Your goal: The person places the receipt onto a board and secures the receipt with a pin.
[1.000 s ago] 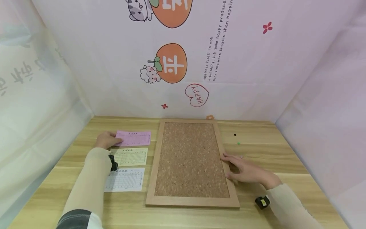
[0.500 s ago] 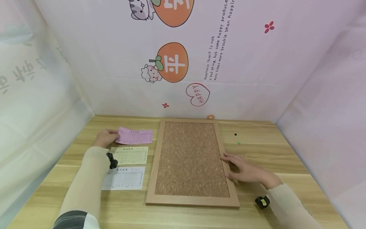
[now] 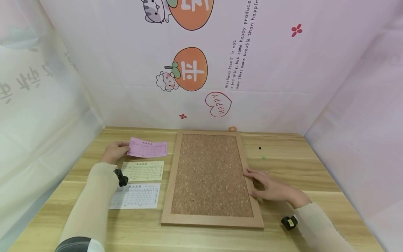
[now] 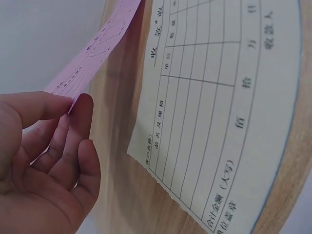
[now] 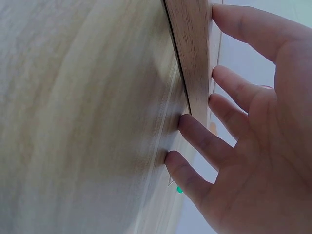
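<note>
My left hand (image 3: 115,152) pinches the left end of a pink receipt slip (image 3: 148,148) between thumb and fingers. In the left wrist view the slip (image 4: 97,48) slants up from the fingertips, its held end raised off the table. Just below lies a pale yellow slip (image 3: 143,170), printed with a similar grid, and under that a white one (image 3: 136,196). My right hand (image 3: 275,187) rests with spread, fairly straight fingers on the right edge of a wood-framed cork board (image 3: 212,175). In the right wrist view its fingertips touch the frame's side (image 5: 192,48) and the tabletop beside it.
Right of the board lie small pushpins: a black one (image 3: 260,148), a green one (image 3: 263,158) and a pale one (image 3: 266,172) near my right hand. Light printed cloth (image 3: 267,105) encloses the wooden table (image 3: 207,241) at the back and both sides.
My left hand has drawn back slightly to the left and lifted the left end of the pink slip, which now bends upward. The right hand stays on the board's edge.
</note>
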Demonstrator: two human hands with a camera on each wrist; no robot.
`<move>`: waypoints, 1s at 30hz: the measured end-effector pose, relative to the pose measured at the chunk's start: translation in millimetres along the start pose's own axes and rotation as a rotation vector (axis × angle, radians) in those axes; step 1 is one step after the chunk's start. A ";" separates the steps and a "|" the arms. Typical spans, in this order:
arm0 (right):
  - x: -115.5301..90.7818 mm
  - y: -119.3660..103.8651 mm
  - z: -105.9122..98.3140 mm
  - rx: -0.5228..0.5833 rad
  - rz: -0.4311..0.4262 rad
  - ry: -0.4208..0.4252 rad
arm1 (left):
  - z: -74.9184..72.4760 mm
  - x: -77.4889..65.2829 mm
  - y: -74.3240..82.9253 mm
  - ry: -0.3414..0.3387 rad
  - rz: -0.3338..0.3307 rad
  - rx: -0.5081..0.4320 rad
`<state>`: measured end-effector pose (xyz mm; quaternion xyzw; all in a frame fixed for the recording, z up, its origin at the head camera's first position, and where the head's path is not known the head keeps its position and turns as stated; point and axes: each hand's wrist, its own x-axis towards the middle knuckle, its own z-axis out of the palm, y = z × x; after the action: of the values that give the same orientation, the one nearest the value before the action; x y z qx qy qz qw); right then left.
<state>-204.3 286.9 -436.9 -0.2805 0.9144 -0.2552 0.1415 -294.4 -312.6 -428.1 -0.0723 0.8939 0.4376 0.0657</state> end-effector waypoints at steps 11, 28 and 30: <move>-1.3 1.3 0.3 0.005 -0.002 0.001 | -0.8 -1.8 9.5 0.006 0.059 -0.059; -1.2 0.7 0.8 0.014 0.002 0.006 | -1.4 -20.1 30.6 -0.003 0.105 -0.168; -1.4 0.6 0.8 0.007 0.004 0.009 | -1.5 -20.3 31.2 -0.004 0.107 -0.179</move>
<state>-203.2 287.8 -437.7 -0.2772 0.9146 -0.2596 0.1387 -280.4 -293.4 -399.4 -0.0292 0.8537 0.5186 0.0375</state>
